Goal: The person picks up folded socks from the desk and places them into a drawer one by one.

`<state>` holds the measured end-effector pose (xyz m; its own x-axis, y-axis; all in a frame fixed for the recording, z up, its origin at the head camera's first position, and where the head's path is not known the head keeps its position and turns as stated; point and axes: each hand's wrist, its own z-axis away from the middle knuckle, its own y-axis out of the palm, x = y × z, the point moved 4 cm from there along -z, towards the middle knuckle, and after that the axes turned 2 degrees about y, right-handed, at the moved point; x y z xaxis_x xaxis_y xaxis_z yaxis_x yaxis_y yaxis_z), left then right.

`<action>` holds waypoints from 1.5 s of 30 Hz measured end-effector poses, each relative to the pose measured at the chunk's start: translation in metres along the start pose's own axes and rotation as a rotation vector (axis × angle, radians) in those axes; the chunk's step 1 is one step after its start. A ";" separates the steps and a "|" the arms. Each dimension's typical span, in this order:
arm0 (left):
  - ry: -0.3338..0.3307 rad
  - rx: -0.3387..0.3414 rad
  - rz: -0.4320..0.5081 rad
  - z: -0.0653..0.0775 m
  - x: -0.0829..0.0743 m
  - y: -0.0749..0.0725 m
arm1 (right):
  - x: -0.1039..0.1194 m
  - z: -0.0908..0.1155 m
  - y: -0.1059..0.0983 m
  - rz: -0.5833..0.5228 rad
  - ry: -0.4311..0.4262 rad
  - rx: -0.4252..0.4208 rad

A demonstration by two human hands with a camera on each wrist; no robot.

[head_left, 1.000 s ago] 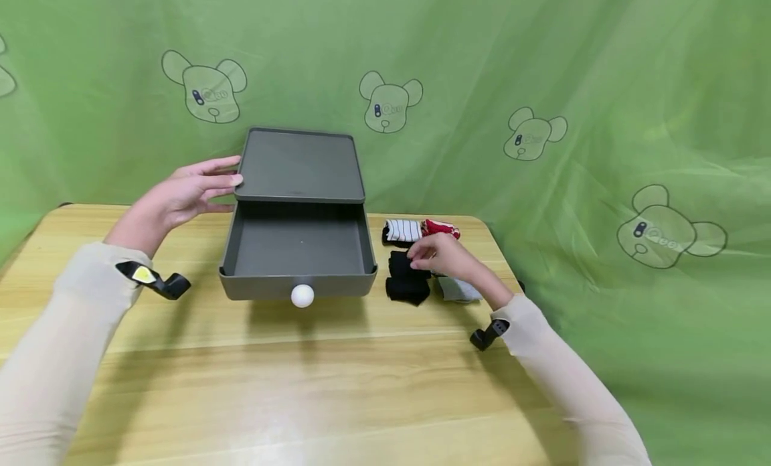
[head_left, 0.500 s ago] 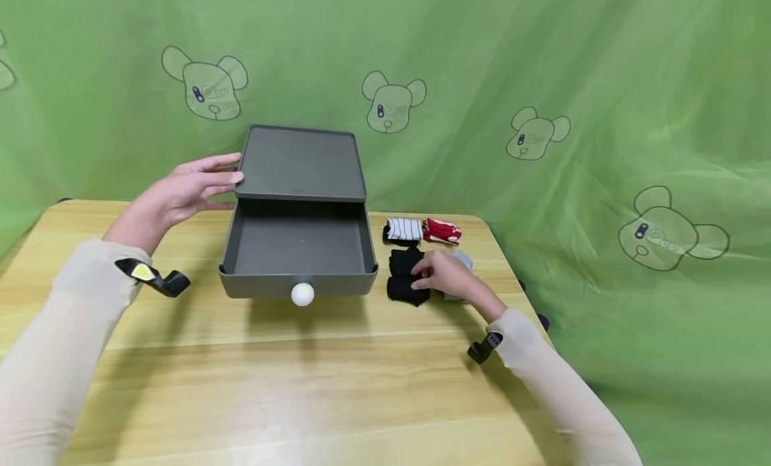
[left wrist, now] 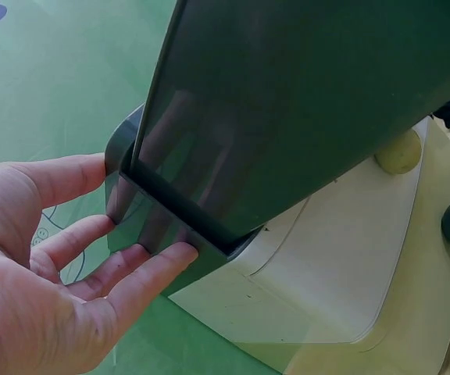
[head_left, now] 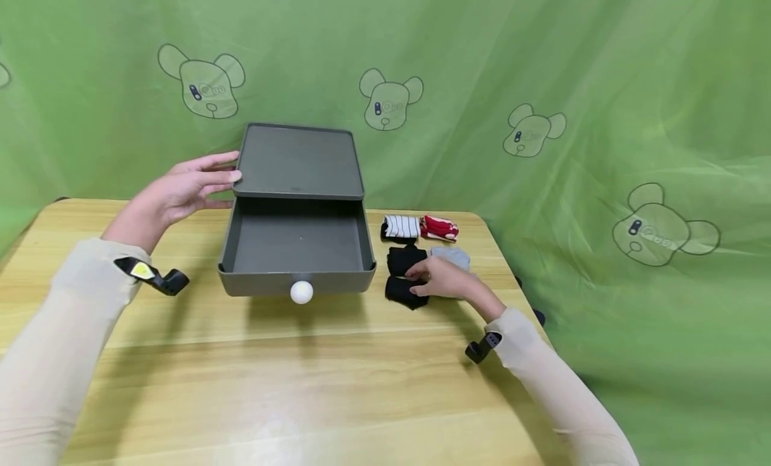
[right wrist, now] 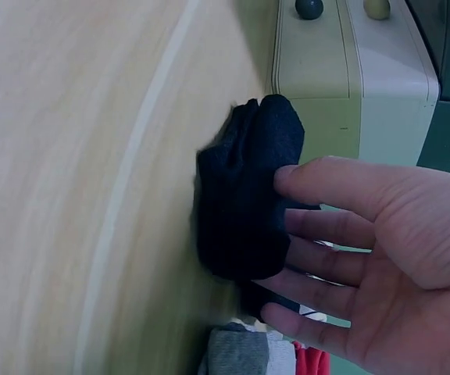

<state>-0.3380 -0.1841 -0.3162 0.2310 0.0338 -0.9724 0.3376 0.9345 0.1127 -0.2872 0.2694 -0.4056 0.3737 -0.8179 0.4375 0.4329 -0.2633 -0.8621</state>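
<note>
In the head view my left hand (head_left: pixel 181 193) lies against the left side of a grey drawer unit (head_left: pixel 299 161), fingers extended. The left wrist view shows its fingertips touching the casing's corner. The unit's top drawer (head_left: pixel 301 285) is pulled out, with a white round knob (head_left: pixel 302 292) on its front. My right hand (head_left: pixel 444 278) is at the nearest rolled black sock (head_left: pixel 402 292), thumb over it and index finger at its far edge. In the right wrist view the thumb touches this black sock (right wrist: pixel 248 195); the other fingers reach its side. Whether they pinch it is unclear.
Another black sock roll (head_left: pixel 405 258) lies just behind, beside a grey sock roll (head_left: pixel 453 256). Farther back are a white striped roll (head_left: pixel 402 225) and a red one (head_left: pixel 440 227). Lower drawers (left wrist: pixel 319 273) are pale. A green curtain (head_left: pixel 482 64) hangs behind the table (head_left: pixel 289 385).
My right hand has moved from the farther black sock toward me to the nearest one, uncovering more of the red and grey rolls. The left hand stays on the unit.
</note>
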 end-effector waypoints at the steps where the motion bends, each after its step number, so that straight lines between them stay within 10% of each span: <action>1: -0.003 -0.001 -0.006 0.001 0.000 0.000 | 0.000 0.000 0.001 0.007 -0.004 0.010; 30: 0.007 0.002 -0.019 0.001 -0.002 0.001 | -0.008 -0.008 0.001 -0.245 -0.078 0.038; 45: 0.019 0.005 -0.026 -0.001 0.000 0.000 | 0.003 -0.011 -0.086 -0.423 0.013 -0.007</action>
<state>-0.3388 -0.1840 -0.3161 0.2048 0.0160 -0.9787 0.3476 0.9335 0.0880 -0.3322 0.2842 -0.3331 0.1535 -0.6434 0.7500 0.5402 -0.5808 -0.6089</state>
